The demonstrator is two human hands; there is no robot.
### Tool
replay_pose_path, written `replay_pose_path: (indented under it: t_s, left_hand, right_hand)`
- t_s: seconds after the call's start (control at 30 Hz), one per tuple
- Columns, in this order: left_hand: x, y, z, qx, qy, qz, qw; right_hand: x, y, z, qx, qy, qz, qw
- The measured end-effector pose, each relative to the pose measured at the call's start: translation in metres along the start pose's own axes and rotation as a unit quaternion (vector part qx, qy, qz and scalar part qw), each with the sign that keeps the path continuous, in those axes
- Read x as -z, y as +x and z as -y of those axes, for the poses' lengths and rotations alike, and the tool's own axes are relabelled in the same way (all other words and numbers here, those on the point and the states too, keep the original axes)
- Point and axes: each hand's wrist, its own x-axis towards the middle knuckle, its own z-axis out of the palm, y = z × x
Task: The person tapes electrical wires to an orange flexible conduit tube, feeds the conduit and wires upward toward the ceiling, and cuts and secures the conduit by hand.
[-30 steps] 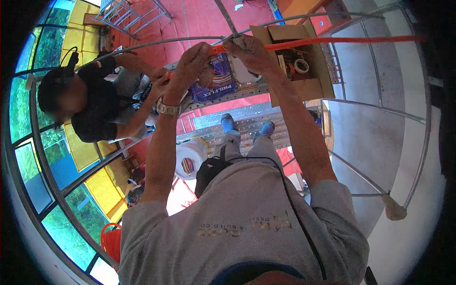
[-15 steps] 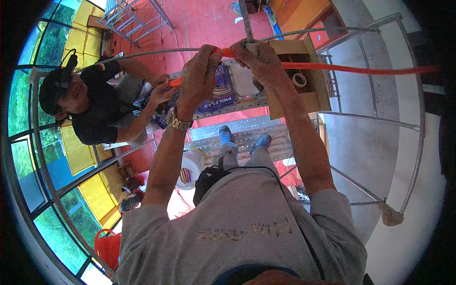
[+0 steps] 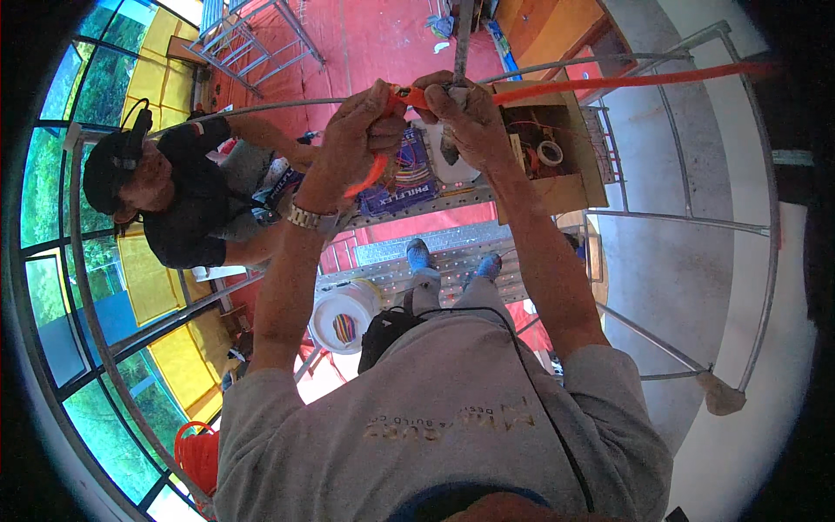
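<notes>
An orange flexible conduit (image 3: 600, 84) runs from the right into both of my hands. My left hand (image 3: 361, 130) is closed around it, and a short loose length hangs below that palm. Right beside it, my right hand (image 3: 470, 122) pinches the conduit with thumb and fingers. Between the two hands a small dark gap or opening shows in the orange surface. A greyish, pointed thing (image 3: 449, 150) sticks out under my right hand; its kind is unclear. To the left sits a co-worker (image 3: 178, 191) in a dark shirt and cap, hands mostly hidden behind my left forearm.
Metal scaffold rails (image 3: 678, 217) surround me, and an upright bar (image 3: 464, 39) stands beyond my right hand. A perforated platform (image 3: 348, 280) lies underfoot. Nearby are a cardboard box (image 3: 557, 196), a blue printed bag (image 3: 409, 187) and a white bucket (image 3: 317, 324).
The conduit's left part has left the co-worker's hands and now hangs under my left hand. Its right-hand stretch has swung upward. My fingers have shifted along the conduit.
</notes>
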Motion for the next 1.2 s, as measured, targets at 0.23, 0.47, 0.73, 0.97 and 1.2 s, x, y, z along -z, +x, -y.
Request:
replay_pose_path:
  t_s: [0.23, 0.47, 0.73, 0.97, 1.2]
  left_hand:
    - [-0.026, 0.013, 0.007, -0.251, 0.532, -0.108, 0.801]
    - [-0.034, 0.017, 0.039, -0.331, 0.699, -0.275, 0.571]
    - [-0.020, 0.000, 0.018, -0.168, 0.510, -0.068, 0.841]
    - [-0.001, 0.018, -0.014, 0.290, 0.080, 0.203, 0.932]
    - [-0.007, 0.022, 0.008, 0.280, -0.010, 0.230, 0.932]
  right_hand:
    - [0.016, 0.003, 0.011, -0.024, -0.119, -0.019, 0.992]
    - [0.015, -0.004, 0.048, -0.103, -0.310, 0.031, 0.944]
    - [0.049, -0.029, 0.029, -0.025, -0.361, 0.096, 0.927]
    - [0.058, -0.039, 0.029, 0.159, -0.435, 0.150, 0.874]
    - [0.065, -0.047, 0.035, 0.054, -0.378, 0.153, 0.911]
